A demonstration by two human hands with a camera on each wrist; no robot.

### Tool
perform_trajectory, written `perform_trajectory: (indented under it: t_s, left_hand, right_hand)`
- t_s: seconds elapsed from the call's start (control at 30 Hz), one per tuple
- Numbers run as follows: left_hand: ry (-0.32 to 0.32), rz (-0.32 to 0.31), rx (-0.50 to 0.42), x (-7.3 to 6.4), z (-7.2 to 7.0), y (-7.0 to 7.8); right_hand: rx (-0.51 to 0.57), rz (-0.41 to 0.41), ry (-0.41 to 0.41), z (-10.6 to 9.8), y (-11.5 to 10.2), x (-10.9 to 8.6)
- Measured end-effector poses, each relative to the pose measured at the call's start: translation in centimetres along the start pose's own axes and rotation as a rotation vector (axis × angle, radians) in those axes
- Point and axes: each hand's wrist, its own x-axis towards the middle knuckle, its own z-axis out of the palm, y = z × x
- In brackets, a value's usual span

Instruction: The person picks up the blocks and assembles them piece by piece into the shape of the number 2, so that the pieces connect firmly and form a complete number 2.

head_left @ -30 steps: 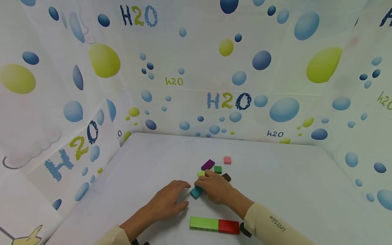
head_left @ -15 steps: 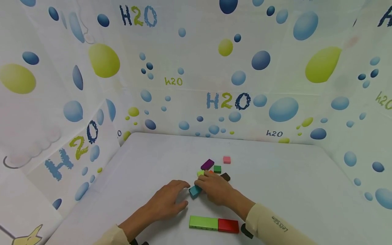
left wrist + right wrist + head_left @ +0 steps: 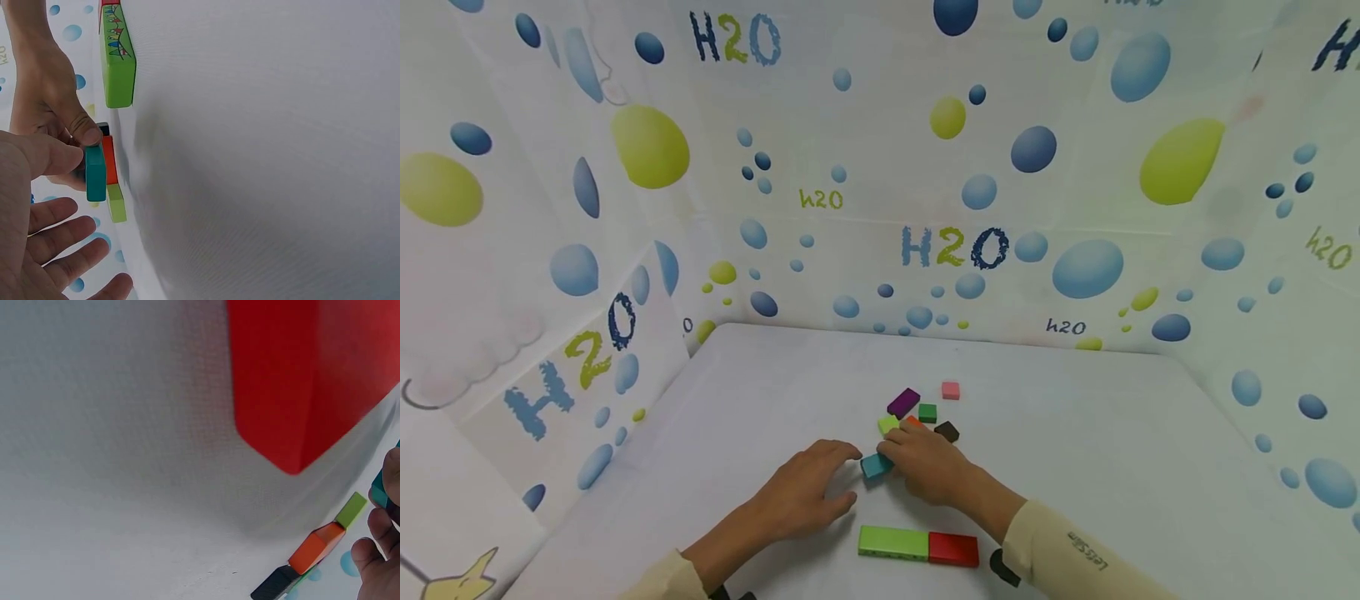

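Observation:
My right hand (image 3: pixel 932 462) pinches a teal block (image 3: pixel 874 467) between thumb and fingers, over the middle of the white table. In the left wrist view the thumb lies on one end of the teal block (image 3: pixel 95 175), and its other end sticks out. Left of it, my left hand (image 3: pixel 801 492) has its fingers spread and holds nothing, its fingertips close to the block's near end. Just beyond the right hand are a lime block (image 3: pixel 887 425), an orange-red block (image 3: pixel 914 422), partly hidden by the fingers, and a dark block (image 3: pixel 947 431).
Nearer to me, a long green block (image 3: pixel 892 542) lies end to end with a red block (image 3: pixel 953 549), beside the right wrist. Farther back are a purple block (image 3: pixel 903 402), a small green block (image 3: pixel 927 412) and a pink block (image 3: pixel 951 390). A printed sheet (image 3: pixel 880 350) rises behind the table.
The teal block has turned in my right hand's grip, from slanting to nearly sideways. My left hand stays almost still, and the view has shifted slightly.

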Motion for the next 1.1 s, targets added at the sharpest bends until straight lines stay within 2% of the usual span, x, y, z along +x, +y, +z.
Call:
perform_trajectory:
  t_s: [0.23,0.4,0.57,0.83,1.1]
  left_hand:
    - [-0.021,-0.016,-0.001,-0.3,-0.1,0.1]
    - [-0.034,-0.018,-0.012,-0.4,-0.1,0.2]
    - [-0.052,-0.015,-0.014,-0.3,-0.1,0.3]
    - [-0.074,-0.02,-0.023,-0.3,0.0,0.7]
    - [-0.104,-0.016,-0.021,-0.8,0.3,0.7]
  right_hand:
    - [0.099,0.025,-0.009,0.0,0.1,-0.6]
    - [0.185,0.042,-0.048,0.0,0.1,-1.0]
    - [0.252,0.013,-0.059,0.0,0.0,-1.6]
    - [0.277,-0.052,-0.057,-0.1,-0.3,-2.1]
    - [0.306,-0.033,-0.083,0.1,-0.7,-2.8]
